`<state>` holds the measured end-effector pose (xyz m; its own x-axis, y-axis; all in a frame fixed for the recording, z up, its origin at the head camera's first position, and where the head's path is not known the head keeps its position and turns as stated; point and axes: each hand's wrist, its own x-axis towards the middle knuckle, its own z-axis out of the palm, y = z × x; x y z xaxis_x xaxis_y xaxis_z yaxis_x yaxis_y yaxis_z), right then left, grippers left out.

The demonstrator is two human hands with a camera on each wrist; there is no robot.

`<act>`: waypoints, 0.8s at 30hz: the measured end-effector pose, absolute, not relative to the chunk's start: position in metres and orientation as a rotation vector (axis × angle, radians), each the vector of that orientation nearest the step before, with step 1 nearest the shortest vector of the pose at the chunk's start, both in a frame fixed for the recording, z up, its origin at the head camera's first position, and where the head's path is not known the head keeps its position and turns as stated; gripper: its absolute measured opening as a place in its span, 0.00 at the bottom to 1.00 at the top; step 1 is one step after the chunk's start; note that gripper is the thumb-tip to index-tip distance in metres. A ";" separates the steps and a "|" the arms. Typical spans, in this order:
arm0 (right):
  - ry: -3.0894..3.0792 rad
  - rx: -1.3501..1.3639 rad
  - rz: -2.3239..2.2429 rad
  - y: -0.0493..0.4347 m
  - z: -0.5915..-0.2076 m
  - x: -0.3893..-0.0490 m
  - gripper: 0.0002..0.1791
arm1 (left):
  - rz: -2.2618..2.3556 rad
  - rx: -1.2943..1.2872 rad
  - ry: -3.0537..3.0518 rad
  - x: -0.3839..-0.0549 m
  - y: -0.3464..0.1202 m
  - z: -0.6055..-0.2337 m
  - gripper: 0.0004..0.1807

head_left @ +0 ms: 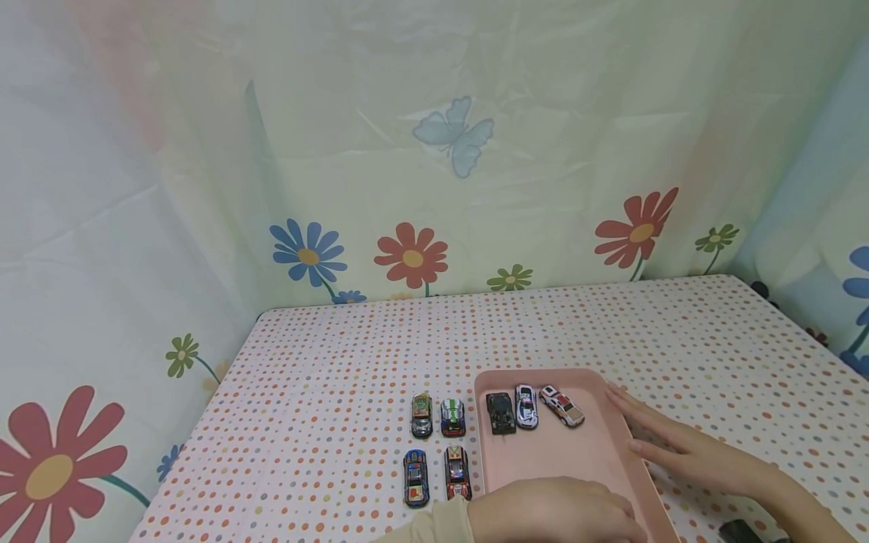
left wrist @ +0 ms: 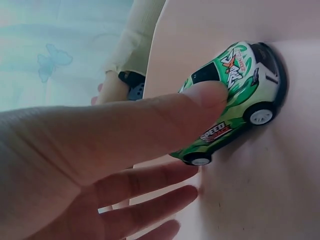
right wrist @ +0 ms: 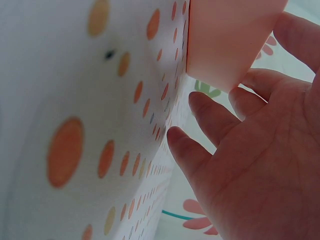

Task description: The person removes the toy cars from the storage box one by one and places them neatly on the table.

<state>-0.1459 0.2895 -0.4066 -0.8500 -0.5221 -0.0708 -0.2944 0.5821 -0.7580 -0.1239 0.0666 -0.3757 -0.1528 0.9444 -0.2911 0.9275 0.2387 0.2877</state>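
My left hand (head_left: 560,509) reaches over the near part of the pink tray (head_left: 485,460). In the left wrist view, its thumb lies against the side of a green and white toy car (left wrist: 245,80), pinching it close over the tray floor; the fingers on the car's far side are partly hidden. My right hand (head_left: 668,441) rests against the tray's right side with fingers extended, and its fingertips touch the tray's outer wall in the right wrist view. Inside the tray's far end lie a black toy car (head_left: 501,413), a white and blue one (head_left: 526,407) and a red and white one (head_left: 562,406).
Left of the tray, several toy cars stand in two rows, among them a blue one (head_left: 416,479) and a green-striped one (head_left: 452,417). A dark object (head_left: 740,532) lies by the right forearm. The dotted tablecloth (head_left: 326,392) ends at a flowered backdrop (head_left: 353,181).
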 end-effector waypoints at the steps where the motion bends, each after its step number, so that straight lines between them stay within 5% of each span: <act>1: 2.530 -0.671 -1.136 0.290 -0.407 -0.146 0.34 | 0.078 1.714 2.117 -0.123 0.066 -0.375 0.16; 24: 2.529 -0.692 -1.153 0.289 -0.408 -0.147 0.34 | 0.399 1.527 1.973 -0.123 0.066 -0.375 0.22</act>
